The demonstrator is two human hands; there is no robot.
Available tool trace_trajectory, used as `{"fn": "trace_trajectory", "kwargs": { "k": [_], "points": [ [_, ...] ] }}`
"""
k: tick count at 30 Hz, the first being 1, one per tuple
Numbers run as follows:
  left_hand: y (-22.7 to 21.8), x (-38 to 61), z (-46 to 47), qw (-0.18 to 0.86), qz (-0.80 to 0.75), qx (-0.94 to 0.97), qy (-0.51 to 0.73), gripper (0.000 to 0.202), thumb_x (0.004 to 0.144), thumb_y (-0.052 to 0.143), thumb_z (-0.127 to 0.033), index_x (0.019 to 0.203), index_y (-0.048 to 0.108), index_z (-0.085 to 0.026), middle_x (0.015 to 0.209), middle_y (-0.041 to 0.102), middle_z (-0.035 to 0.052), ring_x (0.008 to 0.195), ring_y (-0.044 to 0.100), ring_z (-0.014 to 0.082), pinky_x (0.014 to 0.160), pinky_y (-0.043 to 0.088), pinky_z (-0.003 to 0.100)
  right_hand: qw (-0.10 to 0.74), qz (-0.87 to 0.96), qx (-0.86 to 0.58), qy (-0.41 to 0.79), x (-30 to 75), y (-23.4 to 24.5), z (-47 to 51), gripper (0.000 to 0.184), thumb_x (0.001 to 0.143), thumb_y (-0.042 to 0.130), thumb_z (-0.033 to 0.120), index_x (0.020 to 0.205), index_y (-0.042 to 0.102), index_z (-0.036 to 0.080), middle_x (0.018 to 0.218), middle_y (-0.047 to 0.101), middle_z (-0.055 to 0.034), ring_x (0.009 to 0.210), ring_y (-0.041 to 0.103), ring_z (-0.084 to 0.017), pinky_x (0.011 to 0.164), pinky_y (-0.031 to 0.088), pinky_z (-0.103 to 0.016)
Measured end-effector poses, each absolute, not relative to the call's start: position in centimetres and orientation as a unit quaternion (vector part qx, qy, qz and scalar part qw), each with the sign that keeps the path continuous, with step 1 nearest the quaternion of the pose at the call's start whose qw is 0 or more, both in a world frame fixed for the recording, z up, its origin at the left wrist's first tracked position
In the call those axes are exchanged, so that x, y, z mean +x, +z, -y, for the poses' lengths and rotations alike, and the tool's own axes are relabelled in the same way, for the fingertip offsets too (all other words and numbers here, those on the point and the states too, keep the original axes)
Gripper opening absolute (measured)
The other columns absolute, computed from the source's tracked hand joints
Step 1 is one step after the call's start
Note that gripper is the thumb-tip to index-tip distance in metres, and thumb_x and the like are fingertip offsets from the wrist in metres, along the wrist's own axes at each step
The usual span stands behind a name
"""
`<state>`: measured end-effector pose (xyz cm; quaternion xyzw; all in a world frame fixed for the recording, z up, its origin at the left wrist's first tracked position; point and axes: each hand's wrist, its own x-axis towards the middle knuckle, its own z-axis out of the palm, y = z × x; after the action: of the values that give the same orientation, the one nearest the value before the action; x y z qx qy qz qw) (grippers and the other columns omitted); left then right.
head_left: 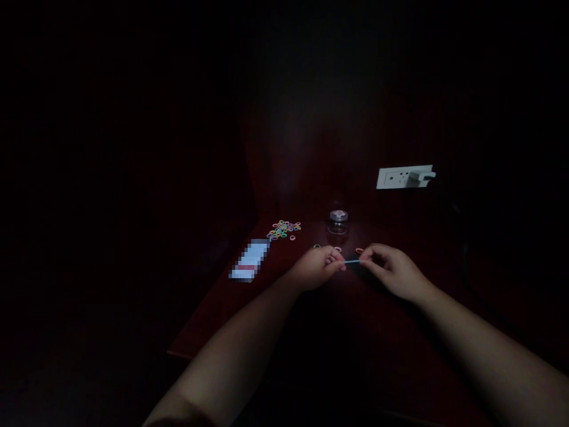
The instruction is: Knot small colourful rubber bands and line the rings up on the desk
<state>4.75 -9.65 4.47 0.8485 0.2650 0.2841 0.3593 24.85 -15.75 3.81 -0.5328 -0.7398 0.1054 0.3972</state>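
Observation:
A thin light-blue hair tie [352, 261] is stretched between my two hands, just above the dark red table. My left hand [316, 267] pinches its left end with thumb and fingers. At the other end, my right hand [391, 270] grips it between thumb and forefinger. Right behind the hands lie a green hair tie [316, 246], a pink hair tie [338, 249] and an orange hair tie [359, 251], partly covered by the fingers. A heap of colourful hair ties [282, 229] sits farther left, with one pink ring lying apart from it.
A clear round container [338, 224] stands behind the hands. A phone with a lit, blurred screen [249, 261] lies near the table's left edge. On the back wall is a white socket [403, 177] with a plug in it. The surroundings are very dark.

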Motion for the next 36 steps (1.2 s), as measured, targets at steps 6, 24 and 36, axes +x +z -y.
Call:
{"fn": "trace_trajectory", "kwargs": {
  "k": [6,24,36],
  "points": [
    [4.1,5.1,9.6,0.366,-0.26,0.85,0.276,0.012,0.079,0.053,-0.019,0.086,0.06,-0.013,0.082,0.067,0.0039,0.07,0.058,0.0102,0.064,0.044,0.02,0.39,0.753,-0.517,0.116,24.4,3.7,15.8,0.014,0.083,0.052,0.029,0.078,0.061,0.019,0.08,0.064,-0.005,0.076,0.059,-0.019,0.073,0.047,-0.032],
    [4.0,5.0,9.8,0.39,-0.247,0.837,0.293,0.021,0.076,0.061,-0.028,0.092,0.058,-0.013,0.082,0.061,0.0027,0.073,0.055,0.0097,0.063,0.044,0.02,0.412,0.751,-0.483,0.179,23.5,3.3,15.8,0.012,0.079,0.056,0.03,0.075,0.057,0.019,0.068,0.056,-0.0014,0.063,0.052,-0.014,0.071,0.049,-0.032],
    [3.2,4.9,9.5,0.422,-0.276,0.847,0.167,0.02,0.073,0.062,-0.031,0.081,0.06,-0.012,0.069,0.061,0.0013,0.061,0.053,0.0093,0.056,0.042,0.02,0.334,0.755,-0.496,0.27,23.1,2.7,16.0,0.01,0.075,0.058,0.025,0.073,0.059,0.015,0.061,0.053,0.0007,0.055,0.046,-0.01,0.05,0.036,-0.022]
  ]
}}
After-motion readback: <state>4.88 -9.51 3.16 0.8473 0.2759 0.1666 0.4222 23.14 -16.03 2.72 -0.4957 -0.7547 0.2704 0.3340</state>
